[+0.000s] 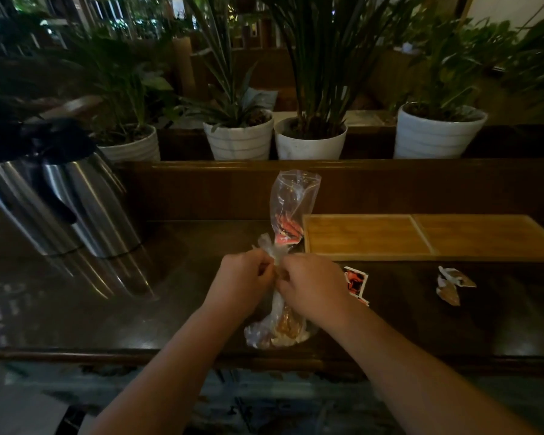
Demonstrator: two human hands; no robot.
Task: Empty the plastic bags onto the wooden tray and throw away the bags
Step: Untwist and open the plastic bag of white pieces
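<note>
A clear plastic bag (pixel 278 329) with brownish packets inside sits on the dark table near its front edge. My left hand (pixel 241 279) and my right hand (pixel 313 285) both pinch its twisted neck, fingers closed on the plastic. Behind them a second clear bag (pixel 292 208) stands upright with red packets inside. The wooden tray (pixel 421 237), split into two sections, lies at the right with nothing on it. A red and black packet (pixel 357 282) lies beside my right hand. Two brown packets (pixel 453 285) lie further right.
Two steel thermos jugs (pixel 60 202) with black tops stand at the left. White plant pots (pixel 310 139) line a ledge behind the table's raised back edge. The table's front edge (pixel 107 353) runs below my wrists.
</note>
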